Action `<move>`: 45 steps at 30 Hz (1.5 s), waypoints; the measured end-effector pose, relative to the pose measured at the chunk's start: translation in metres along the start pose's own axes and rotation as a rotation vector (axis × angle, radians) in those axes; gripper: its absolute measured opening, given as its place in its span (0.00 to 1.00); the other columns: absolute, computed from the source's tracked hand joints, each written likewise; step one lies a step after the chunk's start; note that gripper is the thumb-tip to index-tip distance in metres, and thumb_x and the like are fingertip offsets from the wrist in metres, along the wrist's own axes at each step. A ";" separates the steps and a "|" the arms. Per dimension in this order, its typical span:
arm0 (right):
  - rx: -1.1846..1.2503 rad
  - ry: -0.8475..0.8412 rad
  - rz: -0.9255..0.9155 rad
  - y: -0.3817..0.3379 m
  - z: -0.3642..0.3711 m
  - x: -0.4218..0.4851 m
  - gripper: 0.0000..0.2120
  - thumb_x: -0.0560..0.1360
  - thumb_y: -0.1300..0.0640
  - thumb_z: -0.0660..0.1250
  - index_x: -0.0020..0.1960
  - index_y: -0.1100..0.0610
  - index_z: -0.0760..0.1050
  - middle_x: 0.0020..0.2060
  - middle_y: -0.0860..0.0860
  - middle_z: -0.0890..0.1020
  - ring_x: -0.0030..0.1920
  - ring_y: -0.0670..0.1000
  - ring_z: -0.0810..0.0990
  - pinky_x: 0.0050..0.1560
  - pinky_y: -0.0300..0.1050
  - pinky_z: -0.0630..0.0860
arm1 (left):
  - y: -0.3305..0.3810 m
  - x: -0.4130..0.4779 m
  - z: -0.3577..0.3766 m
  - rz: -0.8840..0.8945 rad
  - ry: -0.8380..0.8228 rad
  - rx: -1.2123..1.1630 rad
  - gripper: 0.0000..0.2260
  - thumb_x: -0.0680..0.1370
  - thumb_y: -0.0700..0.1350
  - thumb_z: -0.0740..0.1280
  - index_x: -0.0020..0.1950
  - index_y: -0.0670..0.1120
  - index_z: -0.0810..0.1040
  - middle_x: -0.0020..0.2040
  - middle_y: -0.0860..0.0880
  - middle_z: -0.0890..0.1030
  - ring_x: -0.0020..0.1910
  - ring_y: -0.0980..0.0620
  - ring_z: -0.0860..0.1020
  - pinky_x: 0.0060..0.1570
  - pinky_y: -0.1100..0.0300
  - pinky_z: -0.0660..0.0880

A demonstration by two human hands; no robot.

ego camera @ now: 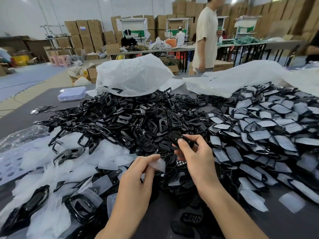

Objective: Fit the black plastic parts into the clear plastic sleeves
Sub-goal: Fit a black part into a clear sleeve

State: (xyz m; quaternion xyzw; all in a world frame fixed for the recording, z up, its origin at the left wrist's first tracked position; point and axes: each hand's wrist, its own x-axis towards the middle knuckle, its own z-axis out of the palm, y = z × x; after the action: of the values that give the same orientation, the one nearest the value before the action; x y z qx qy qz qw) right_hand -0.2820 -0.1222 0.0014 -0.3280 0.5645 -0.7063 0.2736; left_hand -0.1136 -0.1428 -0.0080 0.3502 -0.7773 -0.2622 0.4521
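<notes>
Right at the middle of the counter [22, 118], the right hand [195, 157] holds a black part [179, 140], thumb and fingers curled round its near end. At 8 o'clock from that part, the left hand [138, 171] pinches a clear sleeve [159, 165] between thumb and forefinger. The sleeve and the part are near each other but not touching.

From 9 to 12 o'clock of the hands lies a big heap of loose black parts [129, 118]. At 2 o'clock spreads a pile of sleeved parts [269, 131], overlapping like tiles. At 8 o'clock, empty sleeves [51, 169] lie scattered among more black frames.

Beyond the heap, at 12 o'clock, a crumpled white bag [133, 75] stands open, and a second bag [233, 78] lies at 1 o'clock. A small clear box [72, 94] sits at 10 o'clock on the counter's far edge. Behind, a person [205, 37] stands before stacked cardboard boxes [86, 33].
</notes>
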 end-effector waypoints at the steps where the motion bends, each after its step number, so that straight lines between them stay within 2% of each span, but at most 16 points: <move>1: 0.005 -0.014 0.006 0.000 0.000 0.000 0.03 0.80 0.57 0.70 0.52 0.49 0.78 0.42 0.52 0.87 0.40 0.47 0.87 0.37 0.35 0.80 | 0.002 0.001 0.000 0.010 0.012 0.016 0.19 0.81 0.38 0.66 0.57 0.65 0.77 0.54 0.66 0.79 0.54 0.66 0.78 0.51 0.77 0.69; 4: 0.023 -0.093 0.037 0.000 0.001 -0.001 0.04 0.80 0.58 0.70 0.53 0.50 0.79 0.43 0.51 0.88 0.41 0.49 0.87 0.39 0.37 0.80 | 0.007 0.002 -0.001 0.031 0.041 0.018 0.11 0.81 0.48 0.62 0.56 0.64 0.79 0.55 0.64 0.76 0.56 0.63 0.77 0.51 0.76 0.69; 6: 0.046 -0.176 0.067 -0.001 0.003 -0.003 0.04 0.79 0.59 0.70 0.53 0.52 0.79 0.43 0.54 0.88 0.43 0.51 0.88 0.41 0.38 0.81 | 0.008 0.002 -0.002 0.033 0.016 0.013 0.12 0.80 0.51 0.60 0.56 0.67 0.78 0.52 0.62 0.76 0.52 0.60 0.78 0.48 0.74 0.69; 8: 0.072 -0.273 0.110 -0.002 0.005 -0.006 0.04 0.79 0.59 0.71 0.52 0.50 0.81 0.43 0.54 0.88 0.44 0.52 0.88 0.44 0.42 0.83 | 0.006 0.002 -0.001 -0.004 -0.006 0.008 0.13 0.80 0.50 0.61 0.55 0.69 0.77 0.49 0.61 0.78 0.49 0.58 0.78 0.46 0.73 0.70; 10: 0.043 -0.354 0.132 -0.003 0.007 -0.009 0.06 0.79 0.57 0.72 0.48 0.46 0.82 0.40 0.53 0.87 0.42 0.51 0.87 0.46 0.46 0.84 | 0.003 0.003 -0.001 -0.084 0.045 -0.033 0.13 0.80 0.48 0.66 0.51 0.69 0.77 0.47 0.63 0.80 0.48 0.61 0.79 0.45 0.73 0.71; 14: 0.039 -0.439 0.173 -0.006 0.009 -0.013 0.07 0.78 0.57 0.73 0.46 0.45 0.82 0.37 0.51 0.85 0.40 0.49 0.85 0.43 0.43 0.82 | -0.001 0.004 -0.002 -0.145 0.114 -0.056 0.07 0.77 0.47 0.71 0.46 0.61 0.79 0.47 0.63 0.81 0.49 0.61 0.79 0.45 0.72 0.72; 17: 0.019 -0.458 0.163 -0.006 0.009 -0.013 0.08 0.78 0.57 0.73 0.45 0.44 0.82 0.37 0.51 0.86 0.39 0.49 0.86 0.43 0.43 0.83 | 0.001 0.006 -0.004 -0.121 0.161 -0.082 0.09 0.77 0.44 0.71 0.44 0.59 0.79 0.52 0.61 0.78 0.51 0.57 0.79 0.47 0.71 0.72; 19: -0.006 -0.480 0.145 -0.006 0.010 -0.015 0.03 0.76 0.51 0.75 0.46 0.43 0.82 0.39 0.52 0.87 0.41 0.52 0.87 0.47 0.46 0.84 | 0.004 0.007 -0.004 -0.162 0.163 -0.147 0.09 0.78 0.43 0.71 0.44 0.58 0.79 0.52 0.61 0.79 0.51 0.58 0.79 0.47 0.71 0.73; 22: 0.008 -0.516 0.129 -0.006 0.011 -0.017 0.11 0.70 0.41 0.78 0.48 0.44 0.82 0.41 0.55 0.87 0.42 0.54 0.87 0.48 0.46 0.84 | 0.004 0.006 -0.005 -0.236 0.165 -0.251 0.08 0.79 0.42 0.70 0.44 0.55 0.78 0.42 0.59 0.82 0.42 0.61 0.80 0.41 0.73 0.72; 24: 0.026 -0.535 0.121 -0.008 0.012 -0.018 0.13 0.70 0.40 0.79 0.48 0.45 0.82 0.41 0.56 0.87 0.43 0.53 0.87 0.46 0.42 0.82 | 0.005 0.005 -0.005 -0.261 0.177 -0.296 0.07 0.79 0.43 0.70 0.45 0.54 0.78 0.38 0.57 0.82 0.38 0.60 0.79 0.38 0.72 0.72; 28: 0.055 -0.528 0.119 -0.009 0.012 -0.018 0.10 0.74 0.50 0.77 0.52 0.52 0.83 0.41 0.57 0.87 0.43 0.52 0.87 0.45 0.39 0.81 | 0.004 0.007 -0.006 -0.316 0.184 -0.357 0.08 0.78 0.47 0.70 0.46 0.61 0.76 0.41 0.49 0.83 0.41 0.53 0.80 0.38 0.70 0.74; 32: 0.066 -0.526 0.140 -0.009 0.013 -0.019 0.09 0.76 0.56 0.75 0.55 0.57 0.82 0.42 0.58 0.87 0.44 0.53 0.88 0.45 0.39 0.82 | 0.005 0.009 -0.010 -0.303 0.103 -0.402 0.11 0.79 0.44 0.69 0.49 0.63 0.78 0.45 0.49 0.84 0.44 0.52 0.83 0.42 0.68 0.76; 37: 0.195 -0.556 0.171 -0.012 0.014 -0.021 0.15 0.79 0.47 0.68 0.58 0.56 0.83 0.48 0.57 0.88 0.48 0.56 0.88 0.48 0.41 0.83 | 0.001 0.010 -0.010 -0.312 0.131 -0.388 0.07 0.79 0.43 0.69 0.48 0.55 0.81 0.42 0.52 0.85 0.42 0.53 0.83 0.42 0.68 0.76; 40: 0.111 -0.523 0.106 -0.011 0.015 -0.021 0.08 0.79 0.56 0.72 0.58 0.51 0.83 0.46 0.56 0.88 0.45 0.51 0.88 0.47 0.39 0.82 | -0.001 0.010 -0.010 -0.333 0.148 -0.412 0.05 0.79 0.43 0.70 0.48 0.53 0.81 0.41 0.51 0.85 0.41 0.53 0.84 0.43 0.66 0.77; 42: 0.044 -0.484 0.062 -0.008 0.014 -0.020 0.09 0.79 0.60 0.71 0.55 0.48 0.84 0.44 0.54 0.88 0.42 0.50 0.87 0.45 0.38 0.81 | 0.001 0.009 -0.009 -0.328 0.135 -0.428 0.05 0.79 0.42 0.69 0.48 0.53 0.82 0.42 0.51 0.86 0.41 0.54 0.84 0.44 0.67 0.78; 45: 0.016 -0.449 0.034 -0.007 0.013 -0.019 0.09 0.80 0.58 0.70 0.53 0.45 0.84 0.44 0.53 0.88 0.43 0.51 0.88 0.46 0.39 0.82 | 0.004 0.008 -0.009 -0.304 0.081 -0.398 0.07 0.80 0.41 0.67 0.50 0.53 0.81 0.40 0.52 0.85 0.41 0.57 0.83 0.43 0.71 0.75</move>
State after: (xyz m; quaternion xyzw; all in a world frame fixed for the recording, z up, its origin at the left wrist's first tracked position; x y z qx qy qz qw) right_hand -0.2600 -0.1145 0.0075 -0.4651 0.4892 -0.6154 0.4070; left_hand -0.1097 -0.1471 0.0033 0.3775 -0.6301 -0.4607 0.4982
